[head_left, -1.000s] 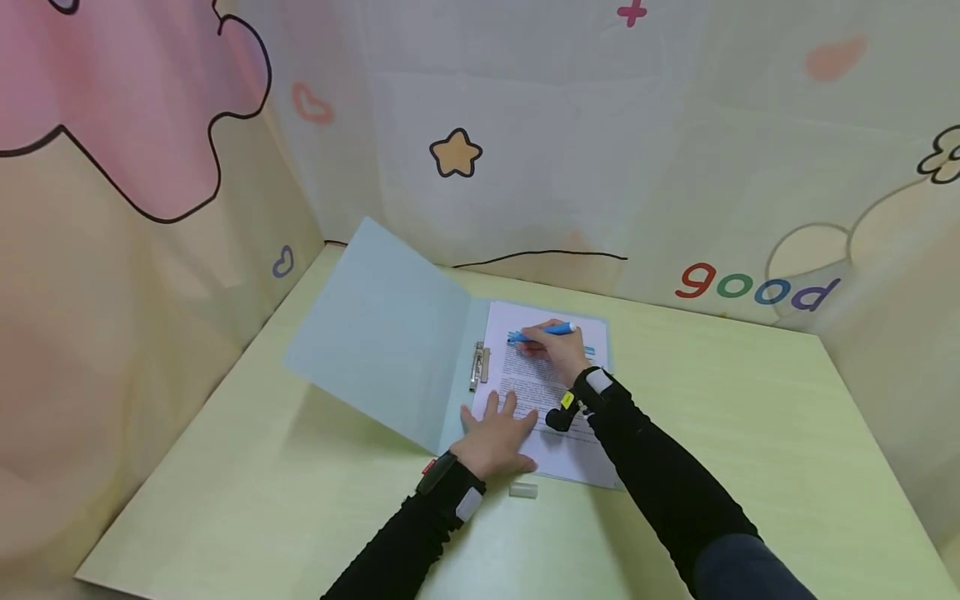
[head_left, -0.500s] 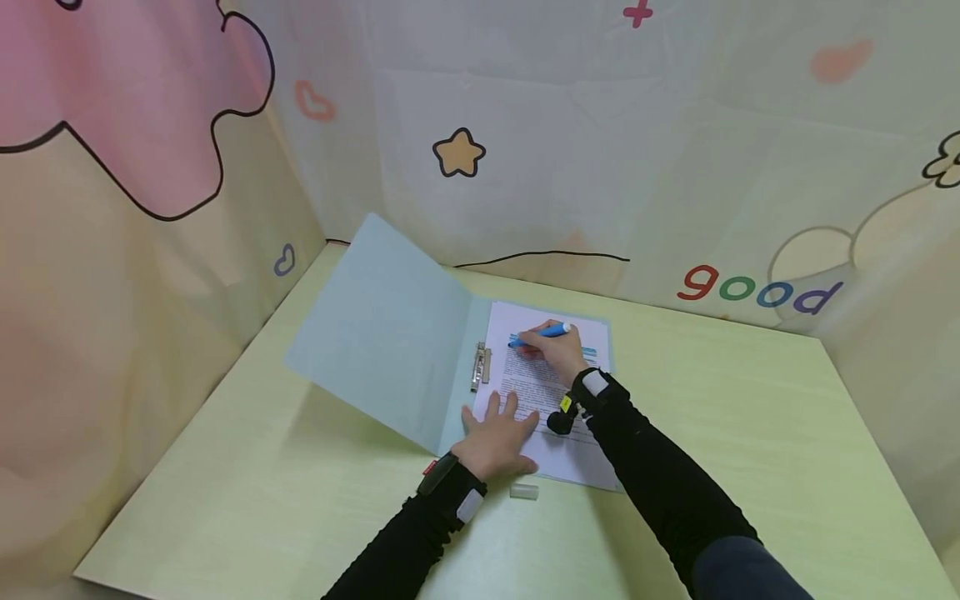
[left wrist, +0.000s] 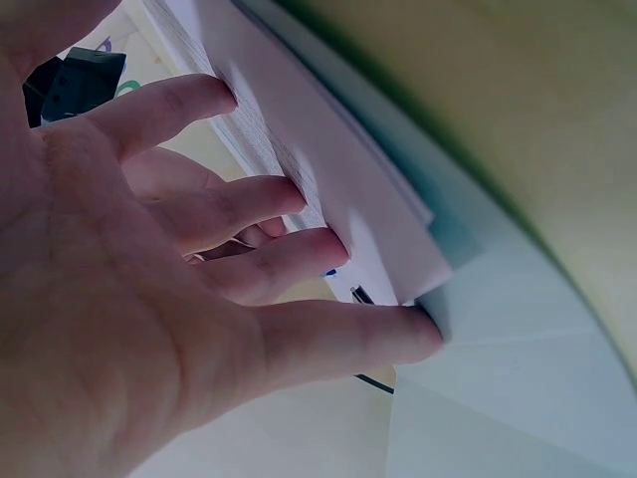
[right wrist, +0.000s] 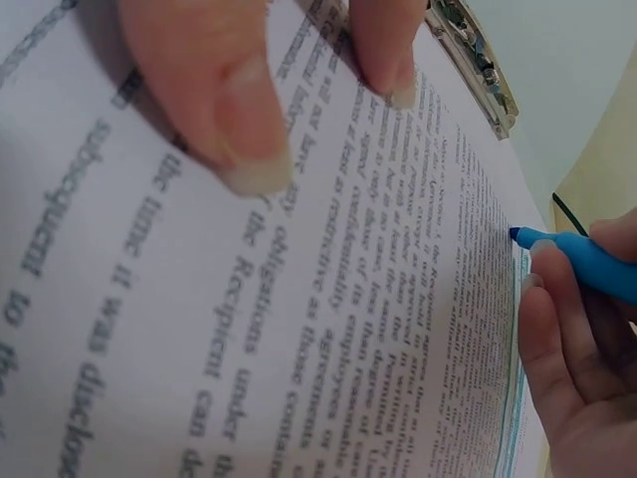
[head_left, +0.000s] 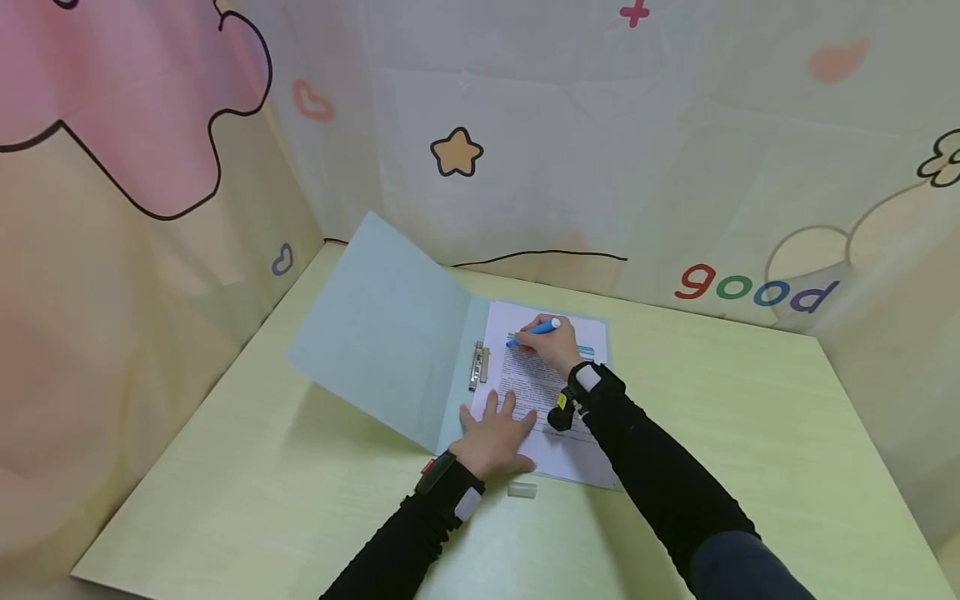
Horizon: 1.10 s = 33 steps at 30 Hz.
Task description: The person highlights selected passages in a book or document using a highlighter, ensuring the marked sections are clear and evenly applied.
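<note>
My right hand (head_left: 553, 346) pinches a blue highlighter (head_left: 542, 327), its tip down at the left end of the upper text lines on a printed sheet (head_left: 555, 458). Blue highlighted strokes run across the top lines. In the right wrist view the highlighter (right wrist: 597, 263) shows its dark blue tip right at the paper. My left hand (head_left: 495, 437) rests with spread fingers on the lower left part of the sheet; in the left wrist view its fingertips (left wrist: 323, 246) touch the paper and the little finger reaches the folder's surface. The paper lies in an open light blue folder (head_left: 390, 333).
A metal clip (head_left: 477, 367) sits along the folder's spine, left of the sheet. The folder's cover stands tilted up to the left. A small pale cap (head_left: 522, 490) lies on the table (head_left: 750, 450) below the folder. A patterned curtain (head_left: 540, 167) surrounds the table.
The highlighter's tip has moved slightly down at the left of the text, and its back end has swung a little to the left. The left hand stays in place.
</note>
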{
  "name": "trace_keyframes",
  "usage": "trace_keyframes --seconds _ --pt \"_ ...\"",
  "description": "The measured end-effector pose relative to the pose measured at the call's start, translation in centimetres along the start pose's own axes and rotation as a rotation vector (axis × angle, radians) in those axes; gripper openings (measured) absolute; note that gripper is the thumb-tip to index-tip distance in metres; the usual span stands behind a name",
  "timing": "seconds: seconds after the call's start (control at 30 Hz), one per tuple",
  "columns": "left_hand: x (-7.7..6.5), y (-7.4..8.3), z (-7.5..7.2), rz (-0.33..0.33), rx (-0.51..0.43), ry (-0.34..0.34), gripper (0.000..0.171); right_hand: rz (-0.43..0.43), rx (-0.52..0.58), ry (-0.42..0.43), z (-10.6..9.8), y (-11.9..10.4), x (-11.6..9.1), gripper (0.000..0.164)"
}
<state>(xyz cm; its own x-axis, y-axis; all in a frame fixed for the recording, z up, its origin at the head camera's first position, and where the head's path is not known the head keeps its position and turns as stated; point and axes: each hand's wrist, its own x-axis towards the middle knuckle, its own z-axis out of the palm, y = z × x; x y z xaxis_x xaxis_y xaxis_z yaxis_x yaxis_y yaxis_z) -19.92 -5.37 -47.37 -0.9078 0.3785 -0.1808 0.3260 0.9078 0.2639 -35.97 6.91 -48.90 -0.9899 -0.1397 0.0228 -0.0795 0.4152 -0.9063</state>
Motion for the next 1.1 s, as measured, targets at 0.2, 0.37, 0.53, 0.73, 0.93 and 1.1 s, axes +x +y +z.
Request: trace_keyframes --seconds 0.2,0.37,0.53,0.73,0.93,1.1 --pt "0.03 -0.10 0.04 0.007 0.006 -0.001 0.074 -0.018 -0.017 -0.013 -0.20 0.05 0.10 0.020" --pt "0.13 -0.13 0.23 0.015 0.014 0.001 0.074 -0.010 -0.032 -0.013 -0.29 0.00 -0.02 0.022" --pt "0.00 -0.09 0.07 0.020 0.013 0.007 0.073 -0.008 -0.027 -0.011 -0.36 -0.20 -0.16 0.021" --pt "-0.13 -0.06 -0.09 0.020 0.006 0.012 0.073 -0.006 -0.017 -0.010 -0.45 -0.25 -0.22 0.020" --pt "-0.17 -0.10 -0.02 0.024 -0.005 0.010 0.073 -0.002 -0.026 -0.008 -0.54 -0.03 -0.23 0.020" --pt "-0.28 -0.15 -0.03 0.029 -0.023 0.011 0.072 -0.004 -0.029 -0.012 -0.62 0.34 -0.03 0.020"
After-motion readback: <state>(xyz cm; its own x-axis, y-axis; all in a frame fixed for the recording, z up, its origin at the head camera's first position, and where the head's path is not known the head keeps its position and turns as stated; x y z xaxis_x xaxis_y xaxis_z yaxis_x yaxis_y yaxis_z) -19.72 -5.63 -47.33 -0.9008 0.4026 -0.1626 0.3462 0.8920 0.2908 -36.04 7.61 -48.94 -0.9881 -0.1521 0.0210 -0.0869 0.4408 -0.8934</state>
